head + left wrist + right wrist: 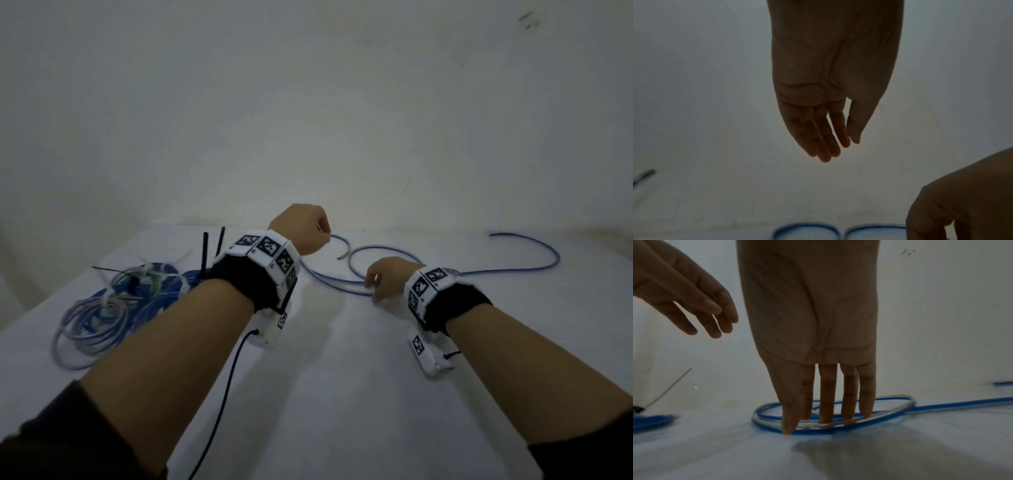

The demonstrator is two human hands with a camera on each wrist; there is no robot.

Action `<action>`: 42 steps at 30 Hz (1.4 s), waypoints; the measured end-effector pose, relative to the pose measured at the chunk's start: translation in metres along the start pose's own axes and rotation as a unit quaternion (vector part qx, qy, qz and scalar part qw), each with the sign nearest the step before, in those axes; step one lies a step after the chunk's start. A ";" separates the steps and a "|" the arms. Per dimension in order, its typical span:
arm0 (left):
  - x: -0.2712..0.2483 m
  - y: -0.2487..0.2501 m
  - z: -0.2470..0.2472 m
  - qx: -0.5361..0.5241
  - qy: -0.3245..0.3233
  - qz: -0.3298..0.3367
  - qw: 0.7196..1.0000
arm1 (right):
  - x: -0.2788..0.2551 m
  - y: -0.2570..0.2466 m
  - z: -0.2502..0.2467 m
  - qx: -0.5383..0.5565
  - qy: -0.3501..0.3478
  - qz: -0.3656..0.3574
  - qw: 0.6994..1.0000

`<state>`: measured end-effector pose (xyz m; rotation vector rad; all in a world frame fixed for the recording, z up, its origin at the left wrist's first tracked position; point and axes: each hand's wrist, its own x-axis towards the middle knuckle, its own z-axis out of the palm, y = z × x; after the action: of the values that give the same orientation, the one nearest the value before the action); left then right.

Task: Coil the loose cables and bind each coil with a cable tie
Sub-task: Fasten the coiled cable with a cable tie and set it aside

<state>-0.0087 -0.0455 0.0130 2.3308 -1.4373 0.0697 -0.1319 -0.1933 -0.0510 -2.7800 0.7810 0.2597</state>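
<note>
Right hand (813,337) nearer: straight, slightly spread fingers (827,402) press down on the cable (890,412) loop on the table (342,394). Loose tail runs right (long axis sideways). Left hand (830,81) hovers empty, fingers straight, together.

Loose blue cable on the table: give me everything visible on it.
The loose blue cable is thin, glossy and plastic-jacketed. It lies uncoiled and untied on the white table, with a small loop near the hands and a long tail curving away to the right. The right hand has straight fingers down on the loop; the left hand hovers open above.
</note>
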 end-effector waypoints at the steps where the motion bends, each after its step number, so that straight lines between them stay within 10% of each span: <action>1: 0.005 0.005 0.008 0.004 -0.021 -0.001 1.000 | 0.000 0.007 0.002 -0.008 -0.006 -0.006 1.000; 10: 0.032 0.002 0.060 0.087 -0.148 0.011 0.985 | -0.005 0.052 -0.007 0.192 0.100 -0.123 0.969; 19: 0.039 0.013 0.053 0.049 0.028 0.110 0.992 | -0.023 0.046 -0.020 0.234 0.205 -0.159 0.937; 27: 0.026 -0.004 0.044 -0.002 0.023 0.011 1.000 | -0.029 0.036 -0.034 0.408 0.416 -0.143 0.800; 30: 0.019 -0.010 0.038 -0.015 0.013 -0.005 1.000 | -0.029 0.043 -0.036 0.379 0.416 -0.094 0.821; 34: 0.012 0.005 0.033 -0.083 0.050 0.033 0.995 | -0.033 0.035 -0.031 0.057 0.420 -0.096 0.901; 39: 0.010 0.022 0.032 -0.095 0.117 0.115 0.982 | -0.035 0.010 -0.027 0.101 0.448 -0.225 0.859; 42: 0.006 0.017 0.032 -0.159 0.072 0.069 0.982 | -0.036 0.016 -0.032 0.215 0.511 -0.184 0.812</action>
<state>-0.0260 -0.0683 -0.0093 1.9290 -1.4199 0.0422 -0.1671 -0.1981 -0.0145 -2.3746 0.3479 -1.3932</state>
